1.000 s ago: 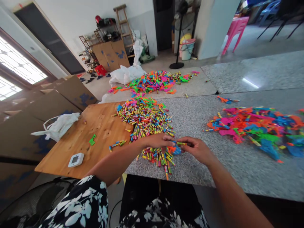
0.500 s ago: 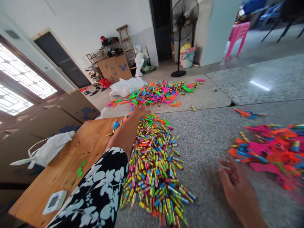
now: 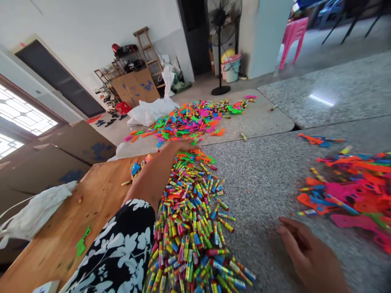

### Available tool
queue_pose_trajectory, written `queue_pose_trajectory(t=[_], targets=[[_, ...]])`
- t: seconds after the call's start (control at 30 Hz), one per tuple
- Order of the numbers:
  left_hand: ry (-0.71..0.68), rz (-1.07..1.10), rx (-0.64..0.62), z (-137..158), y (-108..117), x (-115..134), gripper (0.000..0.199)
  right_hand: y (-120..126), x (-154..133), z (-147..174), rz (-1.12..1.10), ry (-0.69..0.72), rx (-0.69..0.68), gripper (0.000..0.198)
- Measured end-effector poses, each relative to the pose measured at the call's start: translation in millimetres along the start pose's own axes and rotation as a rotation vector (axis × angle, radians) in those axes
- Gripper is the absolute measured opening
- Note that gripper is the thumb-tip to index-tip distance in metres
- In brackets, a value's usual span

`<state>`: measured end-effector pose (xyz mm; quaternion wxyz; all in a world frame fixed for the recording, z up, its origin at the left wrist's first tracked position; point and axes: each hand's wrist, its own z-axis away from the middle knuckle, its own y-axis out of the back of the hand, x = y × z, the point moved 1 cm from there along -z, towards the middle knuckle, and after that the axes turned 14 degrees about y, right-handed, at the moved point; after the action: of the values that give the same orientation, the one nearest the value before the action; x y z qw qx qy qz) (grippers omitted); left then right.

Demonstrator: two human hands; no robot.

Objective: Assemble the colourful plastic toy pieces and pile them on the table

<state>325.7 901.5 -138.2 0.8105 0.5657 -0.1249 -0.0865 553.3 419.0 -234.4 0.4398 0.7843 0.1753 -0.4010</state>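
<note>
My left hand (image 3: 185, 145) reaches out at the far end of a long heap of small bright-labelled tubes (image 3: 195, 211). Its fingers are over small plastic toy guns (image 3: 198, 156) in green and orange; a green bit shows at the fingertips, but whether they grip it is unclear. Low on the right, my right hand (image 3: 308, 252) hovers by the grey stone tabletop (image 3: 256, 187), fingers loosely bent, a gap between thumb and forefinger, nothing seen in it. Just beyond it lies a single tube (image 3: 305, 212), beside a pile of pink, orange and blue toy guns (image 3: 360, 191).
A larger mixed pile of toy guns (image 3: 192, 118) lies farther back beside a white plastic bag (image 3: 151, 112). On the left are a wooden board (image 3: 100, 195) with a green toy gun (image 3: 82, 242), and cardboard boxes (image 3: 76, 142). A standing fan (image 3: 220, 53) is behind.
The view has turned slightly right. My left hand has moved a little rightward over the green toy guns. By my right hand, a tube now lies on the tabletop, and the whitish bit at its fingers is gone.
</note>
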Motion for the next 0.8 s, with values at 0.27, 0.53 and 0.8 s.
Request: queue_pose_trajectory(t=[0.27, 0.53, 0.8], targets=[[-0.331, -0.019, -0.119, 97, -53, 91, 0.111, 0, -16, -8, 0.000, 0.057, -0.010, 0.037], [-0.616, -0.255, -0.048, 223, -108, 114, 0.098, -6, -20, -13, 0.078, 0.101, -0.038, 0.038], [-0.542, -0.324, 0.055, 303, -108, 82, 0.066, -15, -37, 9, 0.279, 0.432, -0.274, 0.019]])
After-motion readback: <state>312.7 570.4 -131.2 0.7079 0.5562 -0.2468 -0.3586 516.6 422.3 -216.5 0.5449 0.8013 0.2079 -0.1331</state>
